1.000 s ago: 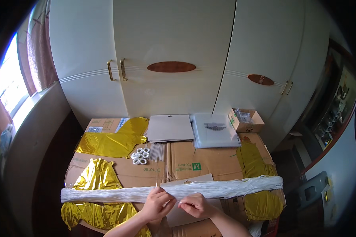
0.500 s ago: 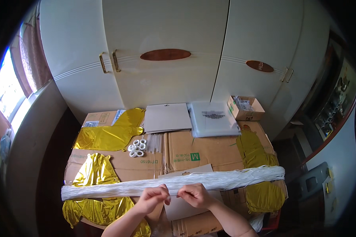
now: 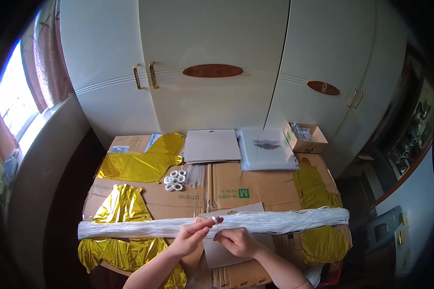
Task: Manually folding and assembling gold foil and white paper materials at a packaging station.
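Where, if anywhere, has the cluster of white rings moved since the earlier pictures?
No. Judged against the green square printed on the cardboard, the white rings keep their place, left of it and slightly farther back.

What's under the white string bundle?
Left gold foil, right gold foil, a grey card near the middle and cardboard show around the string bundle. Whatever lies directly beneath is covered; can't tell.

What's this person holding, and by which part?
A thin white strand: its upper part seems wrapped around a finger of the left hand, its lower part pinched by the right hand. Whether either's an end is unclear.
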`<control>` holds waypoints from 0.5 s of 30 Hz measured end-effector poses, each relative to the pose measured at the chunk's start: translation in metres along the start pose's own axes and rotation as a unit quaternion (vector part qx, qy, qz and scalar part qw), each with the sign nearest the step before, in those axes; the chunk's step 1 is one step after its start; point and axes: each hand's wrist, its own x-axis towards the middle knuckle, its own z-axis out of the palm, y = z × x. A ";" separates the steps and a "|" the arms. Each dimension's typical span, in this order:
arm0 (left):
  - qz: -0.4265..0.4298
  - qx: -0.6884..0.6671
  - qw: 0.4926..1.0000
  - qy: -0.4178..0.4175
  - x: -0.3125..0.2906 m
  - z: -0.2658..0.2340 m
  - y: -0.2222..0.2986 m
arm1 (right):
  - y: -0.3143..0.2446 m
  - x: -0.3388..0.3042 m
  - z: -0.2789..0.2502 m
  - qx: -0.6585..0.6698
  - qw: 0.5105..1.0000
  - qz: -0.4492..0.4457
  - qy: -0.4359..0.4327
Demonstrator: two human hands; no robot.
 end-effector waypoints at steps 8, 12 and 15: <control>-0.042 -0.148 0.984 -0.088 -0.006 -0.011 -0.010 | -0.001 0.000 -0.003 -0.007 0.998 0.023 0.057; -0.006 0.035 0.999 0.018 0.001 0.000 0.005 | -0.002 -0.002 0.000 -0.046 0.997 -0.055 0.002; 0.089 0.329 0.939 -0.053 0.002 -0.007 0.009 | -0.013 -0.002 -0.009 -0.002 0.998 -0.023 0.051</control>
